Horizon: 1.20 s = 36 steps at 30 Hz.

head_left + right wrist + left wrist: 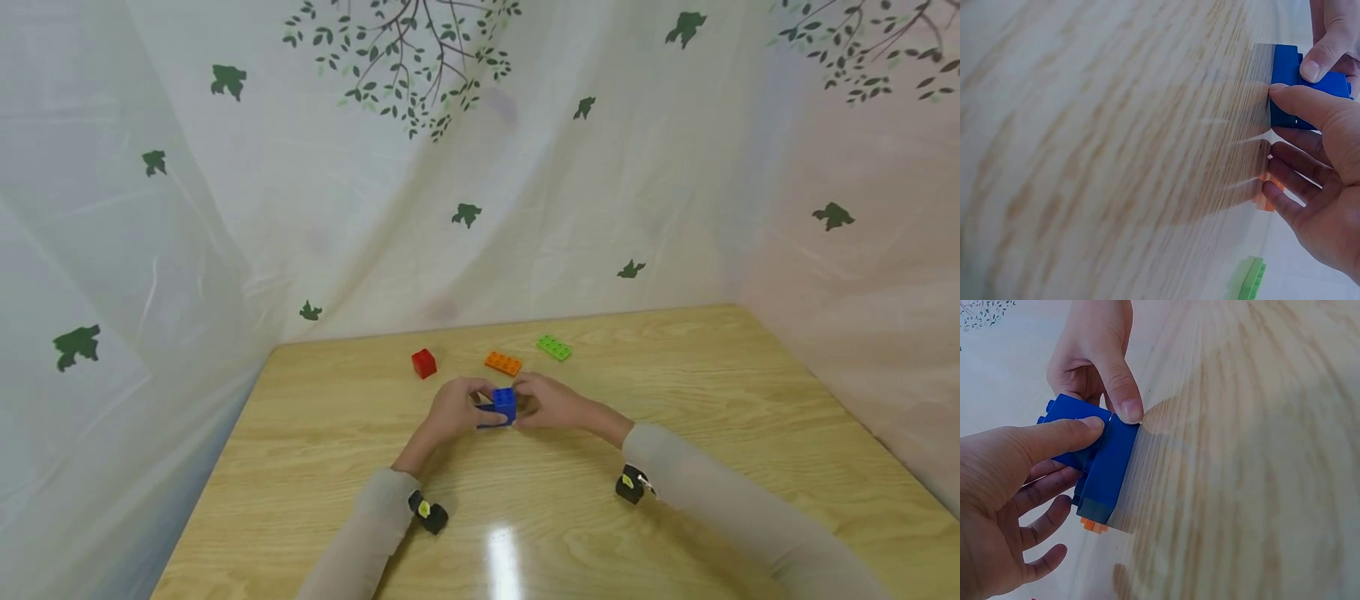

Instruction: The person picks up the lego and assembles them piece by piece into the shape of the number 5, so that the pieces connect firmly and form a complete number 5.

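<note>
A: In the head view, what is seen on the counter [675,400]?

B: Two hands are brought together near the middle of the wooden counter. A blue brick [503,405] is held between them, low over or on the counter. The left hand [456,408] is closed on its left side and the right hand [549,402] on its right side. Behind the hands, three more pieces are laid apart from each other: a red brick [423,363], an orange plate [502,363] and a green plate [553,347]. The scene is enclosed by a white curtain [225,208] printed with leaves.

A: And in the left wrist view?

B: The blue brick [1105,464] is shown as two blue pieces, one set against the other. The thumb of the left hand [1004,500] is laid along the top of it, and the other fingers are curled below. The thumb of the right hand [1094,353] is pressed on the upper corner. A small part of the orange plate [1094,525] is visible under the blue one. Whether the brick touches the counter [1241,456] cannot be told.

A: What is added by the right wrist view?

B: The blue brick [1294,84] is pinched at the far edge of the picture, against the counter [1116,144]. The right hand [1322,200] is closed on it with thumb on top; the lower fingers are only loosely bent. A thumb of the left hand [1329,37] is pressed on the brick from above. The green plate [1252,279] is seen below, well apart, and a blurred trace of the orange plate [1266,201] near the fingers.
</note>
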Available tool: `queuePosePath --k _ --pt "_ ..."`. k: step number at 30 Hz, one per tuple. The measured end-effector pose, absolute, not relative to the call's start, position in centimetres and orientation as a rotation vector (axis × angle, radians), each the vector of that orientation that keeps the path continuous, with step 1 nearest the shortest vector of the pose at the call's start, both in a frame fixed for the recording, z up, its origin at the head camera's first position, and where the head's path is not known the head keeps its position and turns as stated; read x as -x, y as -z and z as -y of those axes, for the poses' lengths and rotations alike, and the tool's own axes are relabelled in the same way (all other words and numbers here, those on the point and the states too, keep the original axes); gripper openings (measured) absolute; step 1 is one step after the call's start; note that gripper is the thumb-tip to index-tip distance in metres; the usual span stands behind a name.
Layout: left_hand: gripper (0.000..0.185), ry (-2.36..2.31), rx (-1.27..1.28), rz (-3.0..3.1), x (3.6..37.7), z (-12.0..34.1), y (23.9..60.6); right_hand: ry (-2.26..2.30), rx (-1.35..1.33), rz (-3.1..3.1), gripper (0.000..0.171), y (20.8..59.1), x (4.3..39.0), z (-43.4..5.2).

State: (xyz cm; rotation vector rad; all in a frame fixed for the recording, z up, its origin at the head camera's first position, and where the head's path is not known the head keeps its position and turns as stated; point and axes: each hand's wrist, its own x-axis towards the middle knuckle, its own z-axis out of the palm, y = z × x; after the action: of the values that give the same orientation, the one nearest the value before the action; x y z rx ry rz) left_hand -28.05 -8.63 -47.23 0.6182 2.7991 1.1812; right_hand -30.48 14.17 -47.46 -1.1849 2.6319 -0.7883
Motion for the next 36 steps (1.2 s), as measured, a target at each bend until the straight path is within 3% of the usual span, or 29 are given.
queuePosePath --k 36 --pt "0.037 -1.105 -0.634 -2.836 27.89 8.62 47.08 0.771 1.191 -2.634 0.035 47.3 30.45 -14.04"
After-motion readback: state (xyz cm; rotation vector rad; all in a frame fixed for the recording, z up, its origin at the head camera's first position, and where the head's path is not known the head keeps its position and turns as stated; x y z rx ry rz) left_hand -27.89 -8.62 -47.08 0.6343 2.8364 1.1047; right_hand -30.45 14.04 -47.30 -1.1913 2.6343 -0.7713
